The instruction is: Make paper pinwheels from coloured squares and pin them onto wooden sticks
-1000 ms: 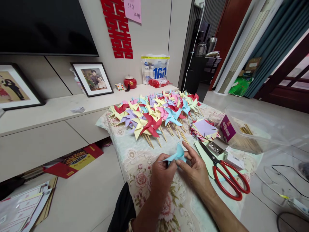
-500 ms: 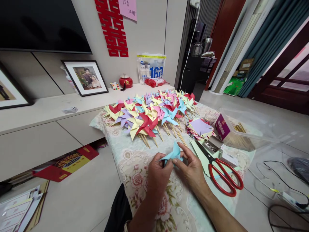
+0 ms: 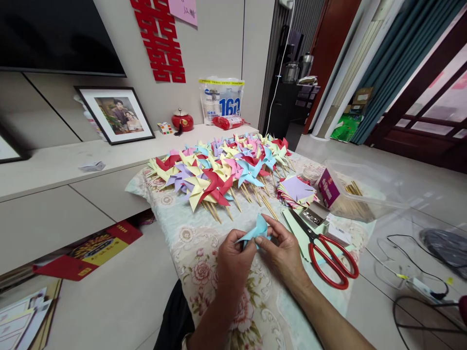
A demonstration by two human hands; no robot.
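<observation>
Over the flowered tablecloth, both hands hold a light-blue paper pinwheel (image 3: 258, 229) with its corners folded in toward the middle. My left hand (image 3: 235, 257) grips it from the left, fingers closed round the lower part. My right hand (image 3: 283, 249) pinches its right side, with the thumb pressed near the centre and the forefinger along the back edge. No stick shows on this pinwheel; its underside is hidden by my fingers. Just beyond lie finished pinwheels (image 3: 215, 187) in several colours, on wooden sticks. A few loose sticks (image 3: 269, 208) rest nearby.
Red-handled scissors (image 3: 333, 262) lie on green paper right of my hands. Beside them are a small box of metal pins (image 3: 314, 215), a stack of cut paper squares (image 3: 297, 189) and a clear plastic bin (image 3: 359, 204) with sticks. A white cabinet (image 3: 109, 187) stands behind the table.
The view has shifted slightly to the right. The right thumb has pressed in closer to the pinwheel's centre; both hands keep hold of the paper.
</observation>
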